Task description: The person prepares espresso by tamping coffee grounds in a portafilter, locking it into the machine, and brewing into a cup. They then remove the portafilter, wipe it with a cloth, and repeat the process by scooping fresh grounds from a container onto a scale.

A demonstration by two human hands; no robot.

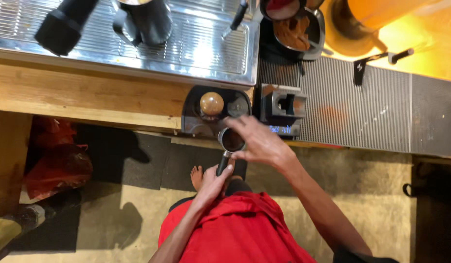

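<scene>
My left hand (213, 181) grips the black handle of a portafilter (230, 141) whose round metal basket holds dark ground coffee. My right hand (258, 141) lies over the basket's right rim, fingers spread and touching the grounds' edge. The basket rests at the front edge of a black tamping mat (193, 119). A tamper with a round wooden knob (211, 103) stands upright on that mat, just left of and behind the basket.
A small scale with a lit display (282, 109) sits right of the mat on a grey ribbed mat (362, 107). A steel drip tray (196, 48) with a black pitcher (146, 19) lies behind. Red bags (55, 163) sit under the wooden counter.
</scene>
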